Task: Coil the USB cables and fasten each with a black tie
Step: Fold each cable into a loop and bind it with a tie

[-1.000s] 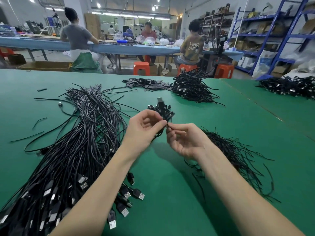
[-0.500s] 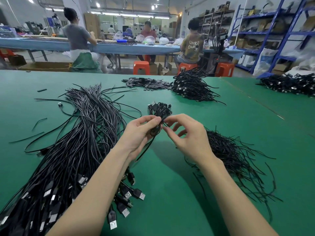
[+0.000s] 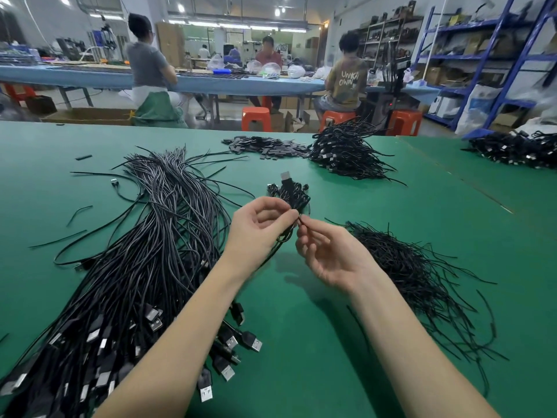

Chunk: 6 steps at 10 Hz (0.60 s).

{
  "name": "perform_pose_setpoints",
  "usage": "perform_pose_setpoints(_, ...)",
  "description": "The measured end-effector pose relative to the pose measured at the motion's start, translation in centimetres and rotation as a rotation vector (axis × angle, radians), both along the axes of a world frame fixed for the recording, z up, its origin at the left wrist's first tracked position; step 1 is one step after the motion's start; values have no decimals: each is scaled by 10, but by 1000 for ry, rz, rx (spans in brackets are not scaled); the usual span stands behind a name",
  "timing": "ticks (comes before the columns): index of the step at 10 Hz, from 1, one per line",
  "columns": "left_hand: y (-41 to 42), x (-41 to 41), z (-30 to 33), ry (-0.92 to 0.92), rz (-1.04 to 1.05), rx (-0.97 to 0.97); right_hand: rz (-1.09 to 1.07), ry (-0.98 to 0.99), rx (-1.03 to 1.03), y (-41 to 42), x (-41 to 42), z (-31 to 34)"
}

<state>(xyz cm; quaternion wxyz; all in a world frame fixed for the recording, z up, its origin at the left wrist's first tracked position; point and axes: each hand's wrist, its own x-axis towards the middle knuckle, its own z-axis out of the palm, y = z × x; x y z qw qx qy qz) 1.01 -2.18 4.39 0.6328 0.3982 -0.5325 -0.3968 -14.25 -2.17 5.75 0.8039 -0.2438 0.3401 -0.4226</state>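
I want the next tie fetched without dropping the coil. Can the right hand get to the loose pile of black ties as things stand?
Probably yes: the pile of black ties lies beside the right hand, nothing between, but its fingertips pinch the tie on the coiled cable.

- I sit in a factory assembly hall, at a wide green desk [image 3: 331,342] used as a packing station.
- A big heap of loose USB cables [image 3: 129,267] lies to my left, a bundle of black ties [image 3: 416,273] to my right, and a pile of coiled cables [image 3: 343,152] farther off.
- Ahead, workers on orange stools [image 3: 256,117] sit along a long blue bench [image 3: 229,82].
- Blue steel racks [image 3: 494,55] with cartons line the right wall, under strip lights.
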Motion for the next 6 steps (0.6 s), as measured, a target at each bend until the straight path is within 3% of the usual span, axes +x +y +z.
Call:
perform_pose_setpoints(1,0,2,0,172,-58,167,-225,639,-664,-2,-6,-7)
perform_pose_setpoints(2,1,3,1,274,-95,238,-330,1122,-1280,-3,-15,-18)
perform_pose_setpoints(3,1,3,0,261,-104,250,-435,1207,-1404,-3,-16,-21)
perform_pose_setpoints(4,1,2,-2,236,-89,216,-479,1092,-1200,-1,-7,-19)
perform_pose_setpoints(5,0,-1,-3,157,-42,128,-196,303,-296,-1,3,-8)
perform_pose_setpoints(6,0,0,-3,98,-30,84,-30,-193,171,5,6,-2)
